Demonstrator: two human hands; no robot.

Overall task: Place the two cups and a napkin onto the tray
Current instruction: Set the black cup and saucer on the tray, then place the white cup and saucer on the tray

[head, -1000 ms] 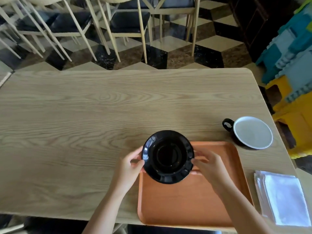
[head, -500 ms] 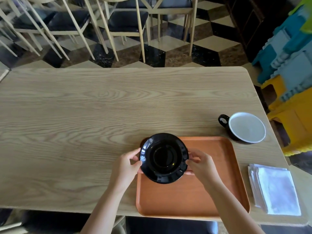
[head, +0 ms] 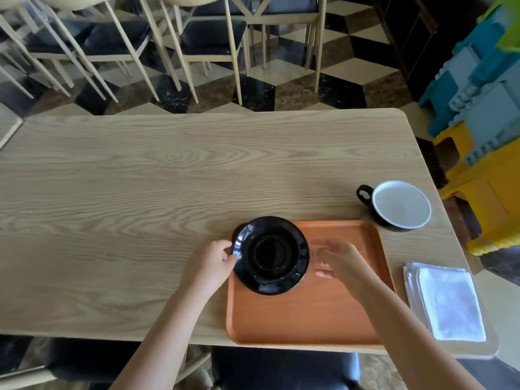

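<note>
right hand [head: 336,256]: my fingers motion-blurred; spread or curled, cannot tell.
tray [head: 309,319]: far left corner hidden under the black saucer [head: 270,255].
saucer centre: cup or bare well, too dark to tell.
forearms: cut off by the near edge.

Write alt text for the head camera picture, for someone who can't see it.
A person's left hand holds the rim of a black cup on its saucer at the far left corner of an orange tray, while the open right hand hovers beside it. On the wooden table, a white-lined black cup and folded white napkins wait right of the tray.
</note>
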